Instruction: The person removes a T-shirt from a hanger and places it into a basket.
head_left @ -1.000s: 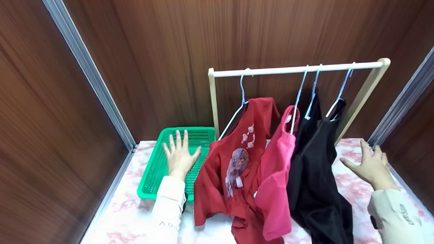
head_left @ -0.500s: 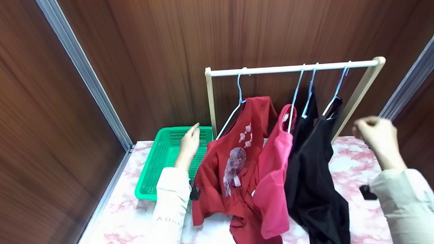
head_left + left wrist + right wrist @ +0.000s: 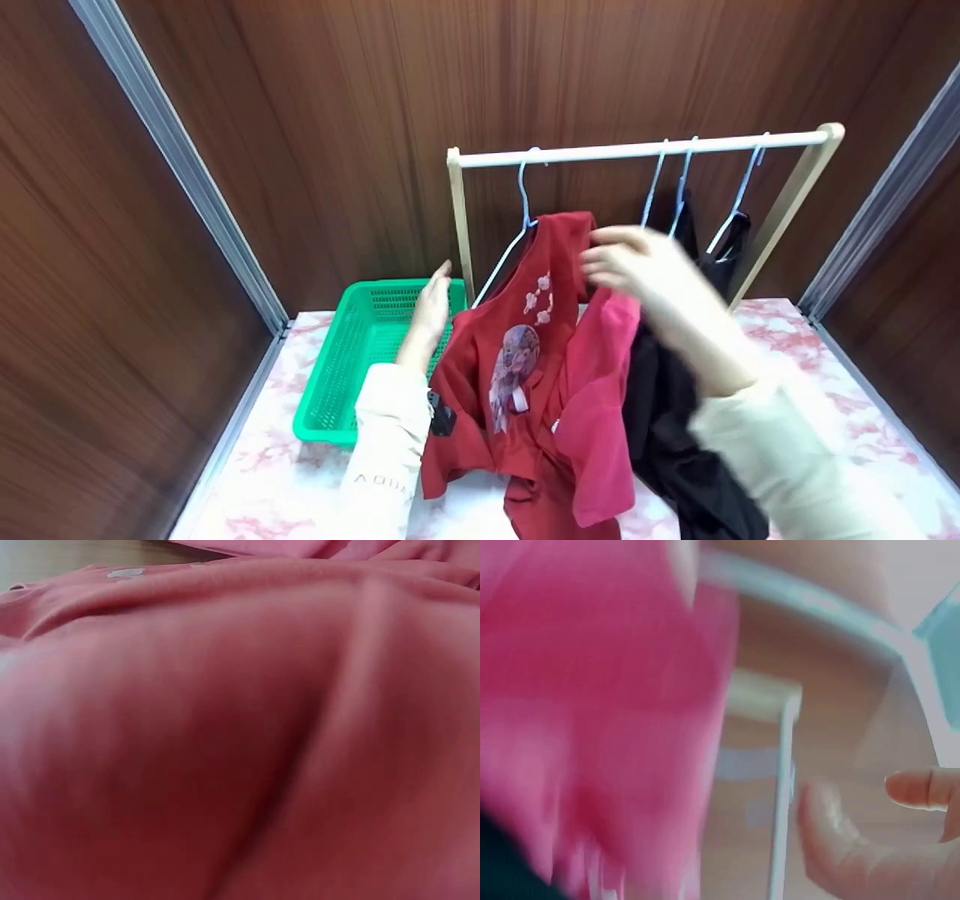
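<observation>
My left hand (image 3: 430, 306) is held edge-on with straight fingers, beside the left shoulder of a red T-shirt (image 3: 469, 367) and over the right side of a green basket (image 3: 321, 356). The T-shirt hangs on a blue-and-white hanger (image 3: 523, 196); its cloth fills the left wrist view. Blurred by motion, my right hand (image 3: 637, 262) reaches leftward in front of a pink top (image 3: 600, 420), fingertips right at the red shirt's sleeve. Its fingers are loosely bent and apart in the right wrist view, with nothing between them. The pink top's neckline is hidden behind this hand.
A clothes rack (image 3: 600, 153) with a white bar stands against the brown wood-grain wall (image 3: 337, 112). Black garments (image 3: 660, 442) hang on its right, partly behind my right forearm. Beneath lies a pink-and-white marbled tabletop (image 3: 270, 420), with side walls at left and right.
My right hand has swept left from beyond the black garments to the pink top and red sleeve. My left hand has turned from spread, palm-down, to edge-on and shifted right.
</observation>
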Available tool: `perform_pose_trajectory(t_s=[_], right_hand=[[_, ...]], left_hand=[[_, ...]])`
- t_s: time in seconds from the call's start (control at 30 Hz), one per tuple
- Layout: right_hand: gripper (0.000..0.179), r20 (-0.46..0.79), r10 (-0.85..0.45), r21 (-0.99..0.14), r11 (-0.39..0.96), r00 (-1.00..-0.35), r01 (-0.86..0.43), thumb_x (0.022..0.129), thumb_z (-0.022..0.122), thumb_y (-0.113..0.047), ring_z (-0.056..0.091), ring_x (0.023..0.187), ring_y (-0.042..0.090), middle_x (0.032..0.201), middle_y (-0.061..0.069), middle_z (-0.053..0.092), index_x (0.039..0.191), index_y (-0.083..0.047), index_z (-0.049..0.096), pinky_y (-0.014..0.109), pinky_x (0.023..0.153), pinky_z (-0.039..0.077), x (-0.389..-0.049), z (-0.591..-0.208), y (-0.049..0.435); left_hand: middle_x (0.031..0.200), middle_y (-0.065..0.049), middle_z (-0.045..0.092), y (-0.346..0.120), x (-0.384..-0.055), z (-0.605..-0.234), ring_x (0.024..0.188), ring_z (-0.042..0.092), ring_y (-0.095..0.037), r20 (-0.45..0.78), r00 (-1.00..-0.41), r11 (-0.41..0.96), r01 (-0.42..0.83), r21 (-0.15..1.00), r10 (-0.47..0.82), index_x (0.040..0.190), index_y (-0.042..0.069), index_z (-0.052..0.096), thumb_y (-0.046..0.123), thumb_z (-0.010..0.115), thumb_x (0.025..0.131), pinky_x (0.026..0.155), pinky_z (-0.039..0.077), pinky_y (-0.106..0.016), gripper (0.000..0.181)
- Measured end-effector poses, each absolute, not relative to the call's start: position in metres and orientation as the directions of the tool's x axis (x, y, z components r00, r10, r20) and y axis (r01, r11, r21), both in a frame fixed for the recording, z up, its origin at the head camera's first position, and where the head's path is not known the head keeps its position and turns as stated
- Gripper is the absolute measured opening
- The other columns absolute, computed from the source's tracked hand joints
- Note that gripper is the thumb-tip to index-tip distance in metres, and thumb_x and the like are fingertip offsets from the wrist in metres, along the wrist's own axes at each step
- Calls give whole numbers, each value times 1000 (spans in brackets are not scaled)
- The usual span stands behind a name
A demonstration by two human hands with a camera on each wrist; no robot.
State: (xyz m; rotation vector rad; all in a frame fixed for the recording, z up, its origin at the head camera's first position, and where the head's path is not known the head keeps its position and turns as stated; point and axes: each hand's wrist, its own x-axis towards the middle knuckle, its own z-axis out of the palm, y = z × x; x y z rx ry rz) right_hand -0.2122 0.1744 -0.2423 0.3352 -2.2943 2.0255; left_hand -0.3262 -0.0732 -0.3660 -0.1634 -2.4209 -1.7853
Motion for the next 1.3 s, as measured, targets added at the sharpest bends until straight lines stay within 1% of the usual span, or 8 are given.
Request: perform_pose_trajectory(t_s=[0.17, 0.27, 0.4, 0.63, 0.8, 0.93, 1.13, 1.3], right_hand=[[58, 5, -57, -944, 328, -998, -23, 93, 49, -20, 46, 131, 29, 145, 20, 42, 145, 0, 32, 40, 113, 35, -212, -246, 115], [62, -30, 18, -970, 242, -999, 33, 92, 48, -17, 39, 136, 30, 150, 20, 35, 147, 1, 26, 44, 114, 32, -225, -260, 93], [62, 8, 68, -994, 107, -998, -1, 91, 48, -9, 35, 139, 34, 149, 25, 32, 145, 7, 24, 43, 117, 29, -242, -285, 73], [69, 28, -41, -997, -80, -999, -24, 88, 47, 1, 29, 143, 38, 152, 30, 26, 147, 10, 12, 44, 119, 24, -259, -315, 58], [69, 24, -95, -993, -119, -995, -12, 86, 45, 2, 46, 130, 33, 142, 31, 41, 147, 9, 14, 44, 116, 30, -261, -322, 53], [62, 38, -52, -991, -132, -998, -31, 87, 45, 2, 61, 98, 18, 119, 26, 58, 144, 9, 23, 42, 106, 43, -262, -324, 53], [48, 75, 43, -981, -177, -996, -82, 92, 46, 3, 60, 66, 6, 80, 6, 61, 138, 8, 33, 27, 75, 55, -263, -327, 58], [37, 75, 111, -978, -186, -991, -94, 93, 50, 3, 61, 59, 4, 75, 5, 65, 129, 8, 44, 21, 64, 54, -263, -326, 63]], left_hand=[[156, -15, 28, -70, -327, -365, 145, 25, -33, 150, -989, 258, 145, 955, 1, 149, 6, 29, 20, 29, 99, 120, 20, -49, 52], [158, -15, 24, -68, -329, -365, 146, 21, -34, 160, -987, 233, 154, 960, -7, 150, 7, 26, 20, 29, 98, 120, 17, -51, 54], [159, -16, 19, -67, -331, -366, 147, 18, -34, 181, -983, 206, 178, 962, 2, 151, 5, 21, 18, 29, 97, 121, 15, -50, 56], [160, -15, 18, -62, -332, -366, 148, 17, -31, 175, -984, 182, 180, 967, 46, 151, 2, 19, 17, 30, 98, 122, 13, -46, 57], [160, -15, 17, -59, -333, -367, 149, 15, -31, 161, -984, 162, 172, 972, 79, 152, 2, 17, 17, 30, 97, 122, 12, -47, 58], [160, -16, 16, -59, -333, -366, 149, 13, -30, 158, -983, 140, 170, 975, 93, 152, 1, 15, 18, 29, 97, 122, 11, -47, 59], [160, -15, 15, -59, -331, -366, 149, 13, -30, 144, -985, 140, 156, 978, 96, 152, 4, 15, 20, 28, 99, 122, 11, -47, 58], [160, -17, 16, -57, -331, -367, 149, 14, -31, 133, -987, 104, 142, 984, 95, 152, 5, 14, 22, 29, 98, 122, 12, -47, 59]])
